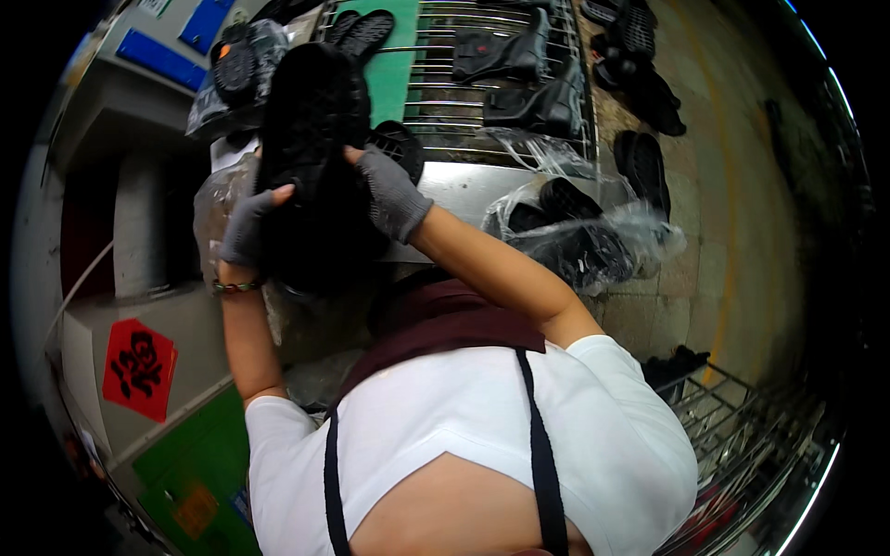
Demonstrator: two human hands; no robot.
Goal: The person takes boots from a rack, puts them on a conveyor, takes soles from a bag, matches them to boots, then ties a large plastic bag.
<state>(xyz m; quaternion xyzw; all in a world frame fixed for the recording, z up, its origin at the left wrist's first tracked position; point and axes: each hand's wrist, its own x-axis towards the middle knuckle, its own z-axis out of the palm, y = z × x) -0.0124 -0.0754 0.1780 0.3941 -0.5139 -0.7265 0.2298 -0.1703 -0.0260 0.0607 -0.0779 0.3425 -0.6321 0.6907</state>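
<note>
A black boot (315, 120) is held up in front of me, its treaded sole turned toward me. Its lower part fades into dark shadow, so the shape there is hard to make out. On its left side is my left hand (248, 222) in a grey fingerless glove, closed on the boot with the thumb over the near face. My right hand (394, 190), gloved the same way, grips the right side, thumb against the edge. Just beyond the right hand lies a black sole (399, 146). A clear plastic bag (211, 218) hangs beside my left hand.
Black boots (538, 104) lie on a wire rack (436, 69) ahead. Loose soles (366, 35) rest on a green sheet (394, 83). At right, a clear bag (640, 243) holds black soles near the metal edge (454, 190). A grey machine (93, 93) stands left; a wire cart (742, 435) stands lower right.
</note>
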